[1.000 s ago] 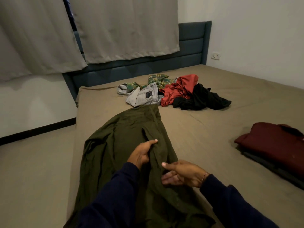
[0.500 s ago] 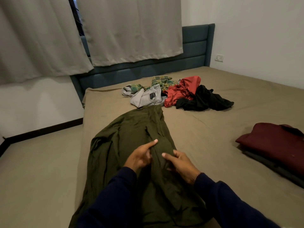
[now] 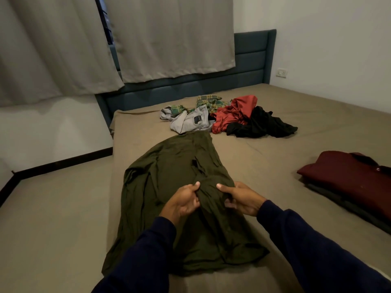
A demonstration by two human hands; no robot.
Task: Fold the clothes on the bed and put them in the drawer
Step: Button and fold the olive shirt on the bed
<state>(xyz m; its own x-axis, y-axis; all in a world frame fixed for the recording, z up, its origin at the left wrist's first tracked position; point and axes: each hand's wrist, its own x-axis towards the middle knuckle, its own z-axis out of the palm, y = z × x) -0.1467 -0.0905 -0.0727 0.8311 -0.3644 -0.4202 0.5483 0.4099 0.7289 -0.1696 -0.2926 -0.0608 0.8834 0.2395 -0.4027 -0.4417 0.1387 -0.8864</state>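
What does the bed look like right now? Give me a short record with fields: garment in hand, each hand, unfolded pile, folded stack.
garment in hand: olive green long garment, spread lengthwise on the tan bed sheet
left hand: grips a bunched fold of the green fabric
right hand: grips the same fold, close beside the left
unfolded pile: grey trousers, green plaid shirt, red shirt, black garment, near the blue headboard
folded stack: maroon folded shirt on top, at the right edge
drawer: not in view
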